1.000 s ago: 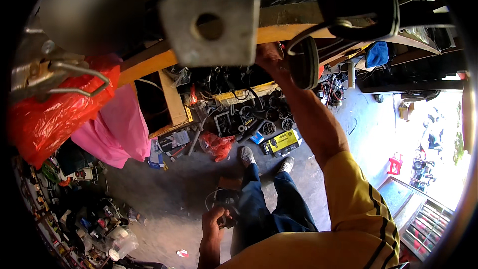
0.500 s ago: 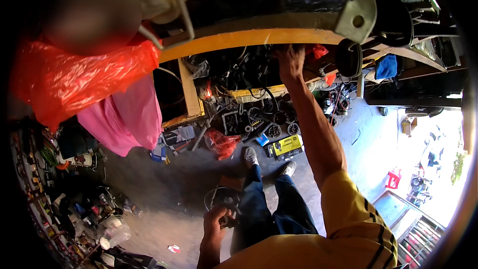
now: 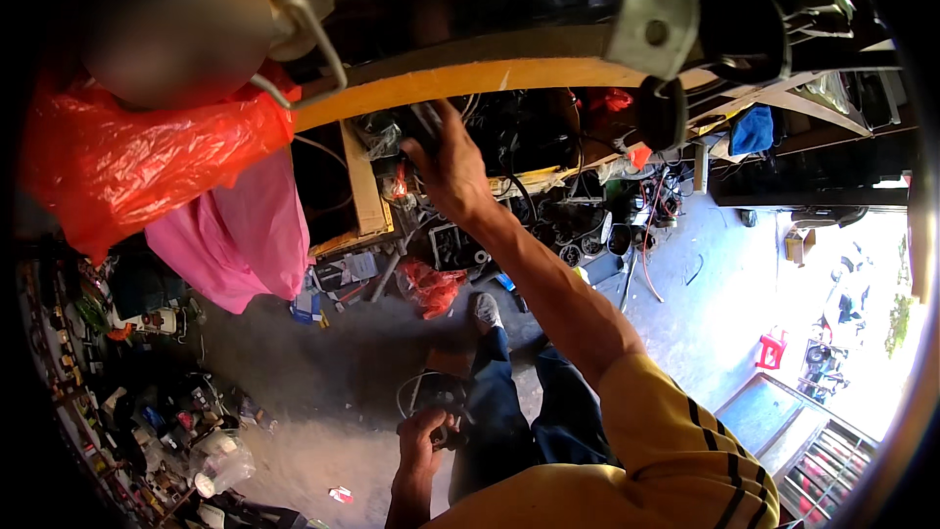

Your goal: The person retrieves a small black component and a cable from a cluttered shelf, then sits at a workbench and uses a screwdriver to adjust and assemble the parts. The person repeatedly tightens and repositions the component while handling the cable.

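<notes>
Low by my left leg, my left hand (image 3: 421, 439) is closed on a dark mechanical part (image 3: 450, 413) with a thin cable looping from its side. Its exact kind is hard to make out in the shade. My right arm stretches forward to the opening under the wooden bench edge (image 3: 460, 78). There my right hand (image 3: 458, 174) grips a dark, elongated object (image 3: 425, 125) between thumb and fingers. A clear plastic bag (image 3: 376, 135) lies just left of it. Black cables and dark parts (image 3: 534, 132) fill the compartment on its right.
Red (image 3: 166, 162) and pink (image 3: 240, 230) plastic bags hang at the left. Metal parts (image 3: 587, 230) and a red bag (image 3: 431, 286) lie on the floor ahead. A metal bracket (image 3: 658, 10) hangs overhead. Cluttered shelves (image 3: 73, 372) line the left side; a red stool (image 3: 773, 349) stands right.
My right hand has moved left along the compartment, out from among the cables, and now shows a dark object in its grip. My left hand stays nearly still with its part.
</notes>
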Demonstrator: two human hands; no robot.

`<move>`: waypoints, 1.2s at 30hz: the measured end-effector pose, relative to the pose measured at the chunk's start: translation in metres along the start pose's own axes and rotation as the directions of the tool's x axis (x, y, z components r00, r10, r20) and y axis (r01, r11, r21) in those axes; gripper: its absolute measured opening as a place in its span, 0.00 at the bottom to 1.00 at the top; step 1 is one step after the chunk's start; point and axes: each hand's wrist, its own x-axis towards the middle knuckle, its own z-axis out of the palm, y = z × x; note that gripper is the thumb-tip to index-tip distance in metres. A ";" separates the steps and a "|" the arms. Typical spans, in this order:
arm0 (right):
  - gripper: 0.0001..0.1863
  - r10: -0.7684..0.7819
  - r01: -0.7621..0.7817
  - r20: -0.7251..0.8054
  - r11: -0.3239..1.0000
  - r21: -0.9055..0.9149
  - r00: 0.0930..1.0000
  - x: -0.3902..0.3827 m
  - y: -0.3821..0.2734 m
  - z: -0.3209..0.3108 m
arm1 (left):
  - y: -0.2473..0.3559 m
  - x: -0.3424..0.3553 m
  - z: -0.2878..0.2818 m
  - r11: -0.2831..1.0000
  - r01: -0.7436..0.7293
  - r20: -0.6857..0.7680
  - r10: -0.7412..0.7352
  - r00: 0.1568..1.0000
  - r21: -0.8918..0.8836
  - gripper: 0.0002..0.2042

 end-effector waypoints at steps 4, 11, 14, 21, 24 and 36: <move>0.44 -0.079 0.112 0.161 0.972 -0.205 0.984 0.034 0.025 0.020 | 0.006 0.001 0.001 1.000 0.003 0.052 -0.002 0.999 -0.028 0.09; 0.23 0.007 0.010 0.090 0.981 -0.192 0.996 0.024 0.029 -0.027 | 0.003 -0.001 0.002 1.000 0.007 0.022 -0.006 1.000 -0.030 0.09; 0.14 -0.140 0.192 0.134 0.802 -0.565 0.981 0.022 0.078 -0.088 | 0.005 -0.004 0.000 0.998 0.013 0.010 -0.012 1.000 -0.056 0.09; 0.24 0.235 0.078 0.230 0.518 -0.852 0.944 0.003 0.135 -0.117 | -0.002 0.003 -0.002 1.000 0.007 0.018 -0.007 1.000 0.002 0.09; 0.25 0.254 -0.044 0.160 0.644 -0.763 0.954 -0.001 0.161 -0.106 | 0.000 0.005 0.006 1.000 0.006 0.038 -0.007 0.999 0.029 0.09; 0.15 -0.219 0.185 0.048 0.668 -0.721 0.975 -0.020 0.182 -0.102 | 0.009 0.003 0.020 0.997 0.001 0.070 -0.007 0.998 0.082 0.10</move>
